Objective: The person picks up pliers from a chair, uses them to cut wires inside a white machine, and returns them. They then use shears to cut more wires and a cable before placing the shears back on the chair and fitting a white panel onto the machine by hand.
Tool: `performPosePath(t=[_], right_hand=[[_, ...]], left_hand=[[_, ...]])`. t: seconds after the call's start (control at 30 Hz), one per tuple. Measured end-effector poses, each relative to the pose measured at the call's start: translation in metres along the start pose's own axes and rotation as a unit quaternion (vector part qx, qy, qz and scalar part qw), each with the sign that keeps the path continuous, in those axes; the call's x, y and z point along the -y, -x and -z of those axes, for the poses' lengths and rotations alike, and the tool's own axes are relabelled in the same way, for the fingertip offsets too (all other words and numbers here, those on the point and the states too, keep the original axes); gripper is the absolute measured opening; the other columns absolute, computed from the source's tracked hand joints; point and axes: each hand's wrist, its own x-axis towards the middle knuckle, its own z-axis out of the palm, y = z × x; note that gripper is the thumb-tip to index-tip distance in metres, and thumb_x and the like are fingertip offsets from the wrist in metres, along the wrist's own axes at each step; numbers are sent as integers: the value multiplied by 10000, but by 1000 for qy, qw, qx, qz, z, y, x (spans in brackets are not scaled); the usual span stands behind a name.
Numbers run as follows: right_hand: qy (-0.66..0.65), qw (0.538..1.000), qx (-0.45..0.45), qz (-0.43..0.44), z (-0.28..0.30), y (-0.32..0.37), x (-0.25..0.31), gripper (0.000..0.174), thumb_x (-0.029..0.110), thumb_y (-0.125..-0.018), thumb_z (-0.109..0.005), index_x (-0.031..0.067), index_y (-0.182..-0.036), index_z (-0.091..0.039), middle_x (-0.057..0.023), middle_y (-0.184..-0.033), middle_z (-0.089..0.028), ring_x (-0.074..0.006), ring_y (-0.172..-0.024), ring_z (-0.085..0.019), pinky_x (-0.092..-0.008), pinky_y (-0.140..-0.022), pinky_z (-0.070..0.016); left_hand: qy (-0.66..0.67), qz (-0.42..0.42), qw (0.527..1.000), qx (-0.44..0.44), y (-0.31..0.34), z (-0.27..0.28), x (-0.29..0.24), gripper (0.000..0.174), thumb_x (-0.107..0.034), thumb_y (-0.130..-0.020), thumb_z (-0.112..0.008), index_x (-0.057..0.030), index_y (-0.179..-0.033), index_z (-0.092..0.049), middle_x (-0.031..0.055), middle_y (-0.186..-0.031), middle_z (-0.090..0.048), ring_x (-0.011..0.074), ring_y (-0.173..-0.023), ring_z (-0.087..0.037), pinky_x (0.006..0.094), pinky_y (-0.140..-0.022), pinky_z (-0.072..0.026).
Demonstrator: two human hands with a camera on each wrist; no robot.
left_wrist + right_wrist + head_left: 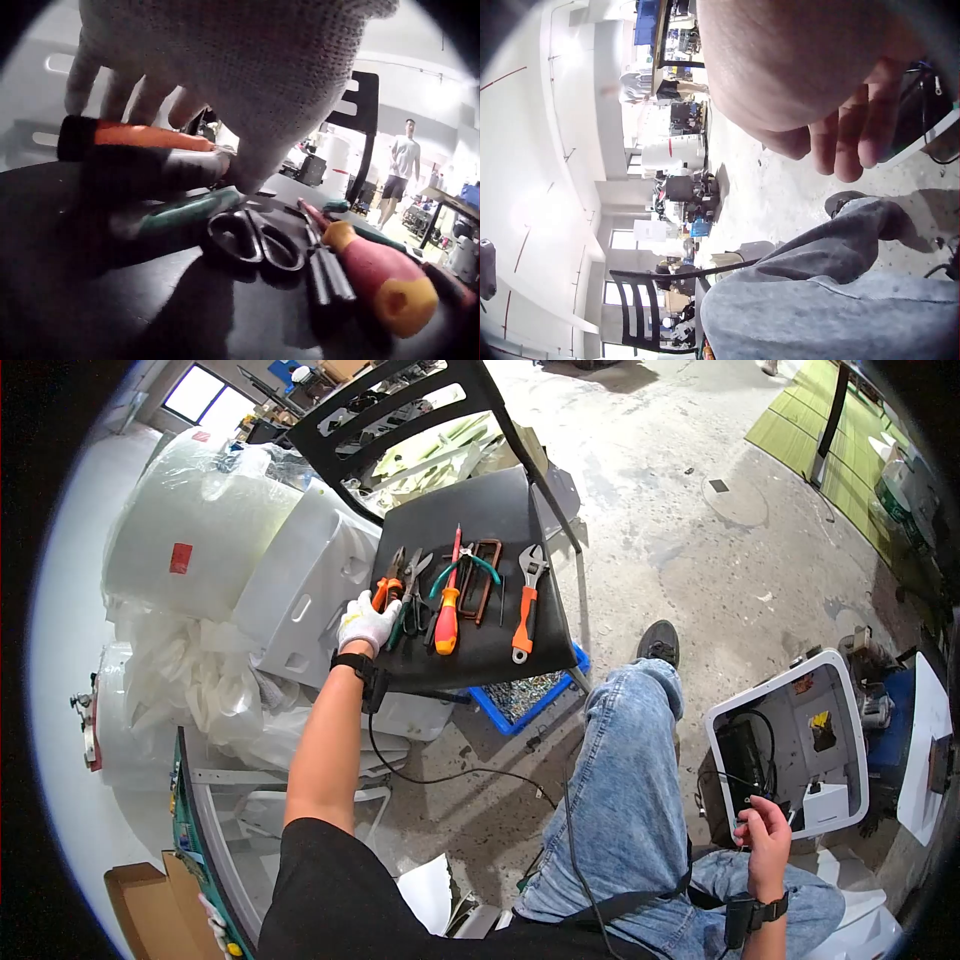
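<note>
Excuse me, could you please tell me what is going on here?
Someone has a gloved left hand at the orange-handled pliers on a black chair, though I cannot tell whether its fingers grip them. Scissors, a screwdriver and an adjustable wrench also lie there. The bare right hand, loosely curled, is near an open bin.

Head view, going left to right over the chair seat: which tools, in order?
Orange-handled pliers → black-handled scissors → red-and-yellow screwdriver → adjustable wrench. Left out: those overlapping too much to place.
</note>
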Motion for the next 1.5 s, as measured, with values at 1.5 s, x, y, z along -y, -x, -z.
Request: performPosePath(t=[1.5], right_hand=[[-28,999,-7,-39,-11,29,-7,266,140,-867,-515,-10,-1086,-529,-61,-898,-618,-101,-704,-590,-217,-600,-463]], left_hand=[[78,-211,974,21,-91,-37,-14,447,-321,-783,-603,-20,-1111,-568,151,-1005,-629,245,-929,-606,315,-792,-443]])
